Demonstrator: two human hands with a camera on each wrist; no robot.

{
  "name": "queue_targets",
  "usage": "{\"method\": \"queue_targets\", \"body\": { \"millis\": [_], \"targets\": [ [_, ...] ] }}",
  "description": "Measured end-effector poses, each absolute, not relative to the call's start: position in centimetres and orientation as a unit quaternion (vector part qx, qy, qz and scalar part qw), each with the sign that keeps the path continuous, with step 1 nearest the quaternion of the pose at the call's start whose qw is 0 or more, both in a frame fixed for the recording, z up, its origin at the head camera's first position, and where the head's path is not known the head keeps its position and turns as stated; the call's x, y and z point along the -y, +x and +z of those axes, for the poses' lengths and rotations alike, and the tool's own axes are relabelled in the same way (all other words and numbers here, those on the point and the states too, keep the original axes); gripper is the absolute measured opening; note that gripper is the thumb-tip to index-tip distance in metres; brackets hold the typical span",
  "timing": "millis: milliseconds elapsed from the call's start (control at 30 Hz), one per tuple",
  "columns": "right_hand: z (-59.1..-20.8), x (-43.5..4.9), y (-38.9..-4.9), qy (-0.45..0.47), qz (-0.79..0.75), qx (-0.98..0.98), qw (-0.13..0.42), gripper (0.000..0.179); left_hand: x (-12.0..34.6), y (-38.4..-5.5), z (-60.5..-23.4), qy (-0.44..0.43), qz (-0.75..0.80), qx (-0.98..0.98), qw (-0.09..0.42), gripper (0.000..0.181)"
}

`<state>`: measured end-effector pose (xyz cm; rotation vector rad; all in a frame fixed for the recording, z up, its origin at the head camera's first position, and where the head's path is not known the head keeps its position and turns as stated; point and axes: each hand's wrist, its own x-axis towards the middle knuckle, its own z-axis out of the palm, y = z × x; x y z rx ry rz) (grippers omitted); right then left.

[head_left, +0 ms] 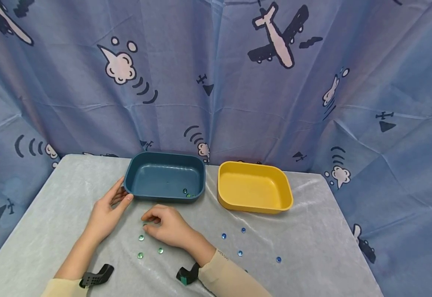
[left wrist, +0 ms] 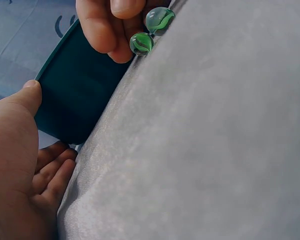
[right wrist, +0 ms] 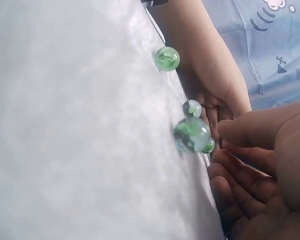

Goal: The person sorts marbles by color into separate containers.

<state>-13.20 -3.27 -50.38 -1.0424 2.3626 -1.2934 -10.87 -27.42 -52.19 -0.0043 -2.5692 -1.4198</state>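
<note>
My left hand point(head_left: 104, 212) rests against the left end of a dark teal plastic box point(head_left: 156, 199), with its thumb at the near corner and its fingers along the side. A few green marbles point(head_left: 185, 191) lie in the box's near right corner. In front of the box, my right hand point(head_left: 169, 225) is low over the cloth, thumb and index finger apart around a green marble point(right wrist: 208, 145). Other clear marbles with green swirls point(head_left: 141, 238) lie on the cloth close to that hand; two point(left wrist: 141, 44) point(left wrist: 160, 21) show beside its fingers in the left wrist view.
To the right of the teal box stands a yellow plastic box point(head_left: 253, 207). Several blue marbles point(head_left: 240, 253) are scattered over the grey cloth point(head_left: 305, 231) in front of it. A blue curtain point(head_left: 175, 82) with printed airplanes hangs right behind the table.
</note>
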Motion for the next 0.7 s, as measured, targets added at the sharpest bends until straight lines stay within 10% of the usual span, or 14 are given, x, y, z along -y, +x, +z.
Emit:
{"method": "queue_targets", "body": {
  "millis": [700],
  "targets": [
    [-50.92, 3.75, -13.08, -0.379, -0.384, -0.837, 0.095, 0.017, 27.43, -10.80, -52.24, -0.003, -0.480, 0.871, 0.104, 0.071]
  ]
}}
